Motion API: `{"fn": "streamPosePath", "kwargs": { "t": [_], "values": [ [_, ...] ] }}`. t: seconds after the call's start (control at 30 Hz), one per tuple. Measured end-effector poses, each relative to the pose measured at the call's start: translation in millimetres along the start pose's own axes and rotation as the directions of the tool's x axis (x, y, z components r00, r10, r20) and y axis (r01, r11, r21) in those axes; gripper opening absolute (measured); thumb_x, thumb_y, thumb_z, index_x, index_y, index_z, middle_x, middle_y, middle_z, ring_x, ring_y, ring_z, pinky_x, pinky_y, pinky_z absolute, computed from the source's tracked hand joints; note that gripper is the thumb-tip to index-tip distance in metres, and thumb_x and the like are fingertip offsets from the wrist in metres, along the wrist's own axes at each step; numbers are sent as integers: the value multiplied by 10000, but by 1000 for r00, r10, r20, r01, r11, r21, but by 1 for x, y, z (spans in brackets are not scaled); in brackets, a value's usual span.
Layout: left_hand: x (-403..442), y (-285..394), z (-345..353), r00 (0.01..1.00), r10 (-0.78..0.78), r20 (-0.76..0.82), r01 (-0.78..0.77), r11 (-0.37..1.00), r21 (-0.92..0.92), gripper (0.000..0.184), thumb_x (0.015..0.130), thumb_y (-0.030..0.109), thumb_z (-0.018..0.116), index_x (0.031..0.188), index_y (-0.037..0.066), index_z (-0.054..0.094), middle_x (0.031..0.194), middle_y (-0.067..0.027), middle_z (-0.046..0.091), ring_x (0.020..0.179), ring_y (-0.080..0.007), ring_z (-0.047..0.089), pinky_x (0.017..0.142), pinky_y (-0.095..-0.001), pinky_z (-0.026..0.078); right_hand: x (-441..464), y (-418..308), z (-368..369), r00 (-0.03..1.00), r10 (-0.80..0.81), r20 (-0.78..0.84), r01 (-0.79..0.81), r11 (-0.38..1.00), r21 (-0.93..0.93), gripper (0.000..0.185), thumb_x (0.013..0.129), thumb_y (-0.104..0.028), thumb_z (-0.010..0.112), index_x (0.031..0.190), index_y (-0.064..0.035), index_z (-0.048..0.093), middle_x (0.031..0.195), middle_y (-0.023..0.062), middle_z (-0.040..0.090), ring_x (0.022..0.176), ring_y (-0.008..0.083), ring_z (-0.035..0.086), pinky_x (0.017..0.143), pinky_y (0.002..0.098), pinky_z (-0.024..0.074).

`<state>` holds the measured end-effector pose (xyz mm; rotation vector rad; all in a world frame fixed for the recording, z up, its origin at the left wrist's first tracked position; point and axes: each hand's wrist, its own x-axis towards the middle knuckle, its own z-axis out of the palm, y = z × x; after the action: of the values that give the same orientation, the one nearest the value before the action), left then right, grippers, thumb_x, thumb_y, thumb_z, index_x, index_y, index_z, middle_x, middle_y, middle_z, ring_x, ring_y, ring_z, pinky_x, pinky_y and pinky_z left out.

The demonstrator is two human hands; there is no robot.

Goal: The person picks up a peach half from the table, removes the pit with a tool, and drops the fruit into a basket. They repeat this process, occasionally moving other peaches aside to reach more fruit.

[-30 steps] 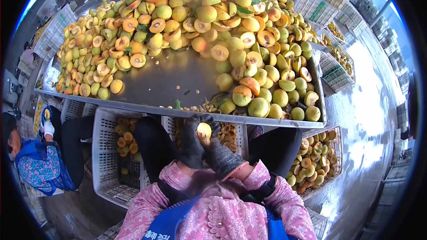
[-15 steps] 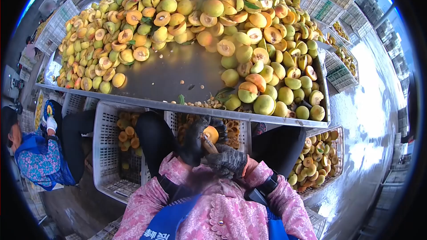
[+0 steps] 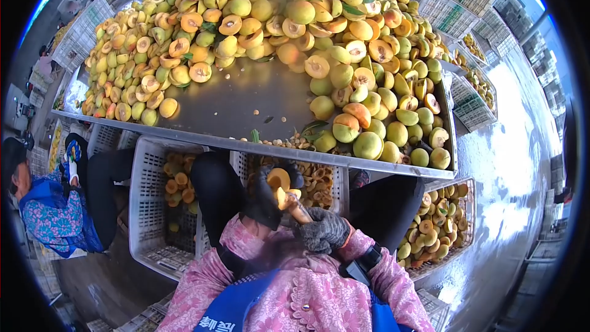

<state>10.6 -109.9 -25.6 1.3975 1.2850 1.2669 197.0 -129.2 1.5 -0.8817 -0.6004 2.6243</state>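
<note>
In a dark glove, my left hand (image 3: 263,195) is closed around a peach half (image 3: 278,178), its hollowed orange cut face turned up. My right hand (image 3: 322,231), in a grey knit glove, grips a pitting tool with a brownish handle (image 3: 299,213). At the tool's far end sits a scooped piece of peach (image 3: 286,199), right beside the peach half; the tip itself is hidden. Both hands are over my lap, just in front of the metal table (image 3: 246,101). Beneath them a crate holds cut peach scraps (image 3: 316,184).
Whole and halved peaches (image 3: 301,12) are heaped on the table, whose raised metal rim (image 3: 258,147) runs before me. A white crate (image 3: 147,209) stands left of my legs, a peach-filled crate (image 3: 436,224) right. Another person (image 3: 61,209) sits at the left.
My hands have drawn slightly apart. The peach half now shows a hollowed face, and a scooped piece has come away on the tool's end. The view has shifted slightly.
</note>
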Motion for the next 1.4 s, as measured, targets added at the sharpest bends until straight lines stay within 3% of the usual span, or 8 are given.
{"fn": "streamPosePath", "kwargs": {
  "t": [0.23,0.37,0.47,0.93,1.07,1.23,1.33,1.4],
  "values": [
    [15,42,-55,902,232,-364,-189,970,151,480,751,-15,624,1184,-14,416,986,-123,561,878,-205,571,816,-338,480,2,-6,-22,991,-127,39,132,969,-206,267,824,-162,576,1067,-69,519,743,26,538,646,126,546,547,254,433],
    [14,19,-163,904,213,-370,-25,891,452,279,849,138,537,1081,-17,519,992,-138,581,907,-216,576,800,-306,476,51,35,-89,990,-130,-56,-68,-90,-994,347,781,-192,548,1063,-1,480,937,234,548,786,361,572,661,412,454],
    [30,-10,-206,804,29,-593,351,783,514,252,849,157,552,1021,-25,571,953,-138,601,912,-188,578,805,-275,461,48,51,-107,975,-211,-63,-92,-132,-987,394,799,-221,522,1148,-47,462,976,248,560,844,374,582,695,432,453],
    [196,21,75,867,-11,498,-411,550,727,463,699,185,625,1137,58,544,1186,-185,517,1092,-344,484,935,-393,395,33,56,-121,939,-262,-223,-192,136,-972,596,782,-156,509,1335,-48,316,1011,242,525,873,383,548,771,424,438],
    [198,46,73,865,-181,467,-264,628,732,508,694,130,602,1187,58,506,1215,-173,503,1093,-320,490,923,-396,404,28,51,-123,905,-425,-24,-36,-20,-999,506,779,-173,577,1229,-10,414,934,213,528,817,357,544,747,395,437],
    [177,51,21,751,-228,620,597,637,-489,472,810,236,537,1202,-17,470,1190,-159,518,1073,-278,520,885,-400,455,3,1,-69,924,-357,-136,86,541,-836,344,804,-181,610,1097,-25,519,813,95,563,690,166,553,606,272,441],
    [127,95,-8,800,-168,575,599,277,-752,505,851,311,510,1199,-51,453,1171,-179,519,1061,-267,529,923,-420,445,-13,-2,-62,905,-423,55,349,661,-664,345,826,-174,598,1130,-39,510,861,62,564,718,136,550,606,257,448],
    [102,89,-23,858,-229,459,484,658,-577,383,874,256,496,1108,-46,515,1018,-113,592,917,-180,574,837,-291,461,-20,-13,-49,975,-221,-14,199,901,-386,375,855,-140,553,1205,-56,451,967,75,556,813,171,575,664,286,492]
  ]
}}
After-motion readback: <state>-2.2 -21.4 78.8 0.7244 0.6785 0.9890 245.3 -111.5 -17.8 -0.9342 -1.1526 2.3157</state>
